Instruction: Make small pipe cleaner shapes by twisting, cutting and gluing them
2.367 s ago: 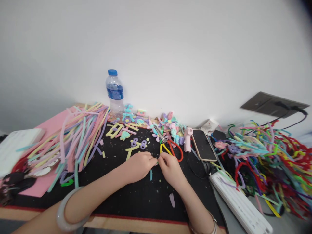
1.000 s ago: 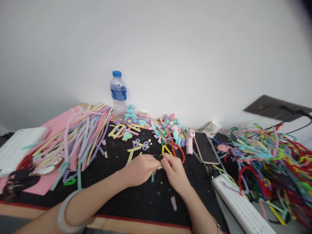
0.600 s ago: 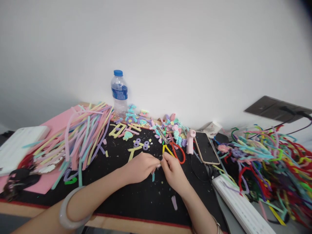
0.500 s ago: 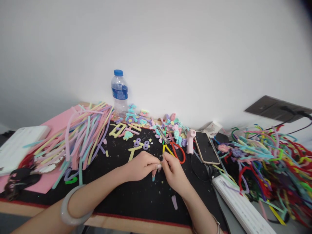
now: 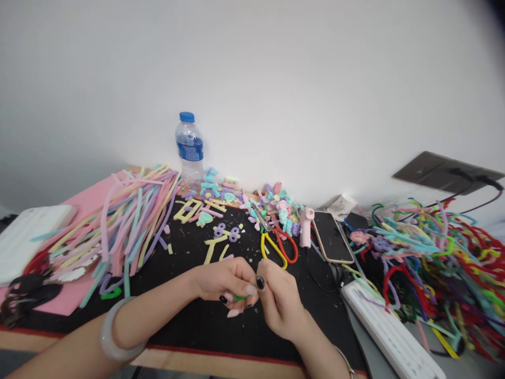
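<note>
My left hand (image 5: pixel 229 281), with a pale bangle on the wrist, has its fingers curled round a small green piece (image 5: pixel 240 298). Most of that piece is hidden, so its kind does not show. Against its fingertips, my right hand (image 5: pixel 279 297) is closed in a pinch, thumb on top; what lies inside it is hidden. Just beyond my hands are scissors (image 5: pixel 276 243) with one yellow and one red handle. To their left lie cut yellow fuzzy stem pieces (image 5: pixel 213 247) and purple curled shapes (image 5: pixel 226 232).
Pastel pipe cleaners (image 5: pixel 134 216) are heaped at the left, by a water bottle (image 5: pixel 190 150). Finished fuzzy shapes (image 5: pixel 276 202) line the wall. A pink handheld device (image 5: pixel 306 227), a phone (image 5: pixel 333 237), a power strip (image 5: pixel 390 329) and tangled coloured pipe cleaners (image 5: pixel 445 273) occupy the right.
Both hands have come down slightly toward me, and my left fingers have curled in, with green now showing between them. The scissor handles are more exposed. The view has shifted slightly.
</note>
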Tool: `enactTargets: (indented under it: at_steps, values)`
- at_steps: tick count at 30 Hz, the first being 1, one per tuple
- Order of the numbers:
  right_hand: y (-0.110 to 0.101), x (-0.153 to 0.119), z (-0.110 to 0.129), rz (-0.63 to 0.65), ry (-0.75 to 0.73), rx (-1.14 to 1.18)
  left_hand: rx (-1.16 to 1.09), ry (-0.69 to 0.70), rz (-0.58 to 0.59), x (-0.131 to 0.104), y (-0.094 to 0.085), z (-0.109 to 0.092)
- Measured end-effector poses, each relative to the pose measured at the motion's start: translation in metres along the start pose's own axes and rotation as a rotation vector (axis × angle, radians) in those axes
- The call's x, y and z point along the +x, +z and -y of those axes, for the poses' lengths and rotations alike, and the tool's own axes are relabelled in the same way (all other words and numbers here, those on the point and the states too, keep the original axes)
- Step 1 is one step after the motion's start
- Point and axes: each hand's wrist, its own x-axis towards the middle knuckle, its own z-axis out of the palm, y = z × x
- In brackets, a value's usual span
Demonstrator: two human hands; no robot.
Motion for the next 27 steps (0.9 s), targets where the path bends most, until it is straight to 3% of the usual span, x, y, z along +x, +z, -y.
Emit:
enactTargets:
  at_steps: [2,4,8,11,15,20,27]
  values:
    - [-0.001,0.001,-0.001,-0.016,0.041,-0.002,0.020,0.019,-0.044,0.001,0.001,0.000]
    - [-0.002,0.004,-0.006,-0.050,0.213,0.025,0.165,0.086,-0.164,0.001,0.003,-0.002]
    - [-0.004,0.010,-0.018,-0.057,0.517,0.097,0.792,0.279,-0.390,0.002,0.007,-0.007]
    - [-0.003,0.013,-0.024,-0.008,0.610,0.053,1.190,0.387,-0.487,0.003,0.006,-0.004]
    - [-0.001,0.014,-0.026,-0.003,0.622,-0.002,1.507,0.425,-0.534,0.002,-0.002,0.004]
    - [-0.001,0.012,-0.028,0.006,0.551,-0.035,1.497,0.393,-0.537,0.001,-0.005,0.005]
    - [0.000,0.011,-0.025,0.009,0.475,-0.026,1.071,0.269,-0.492,0.002,-0.001,-0.005]
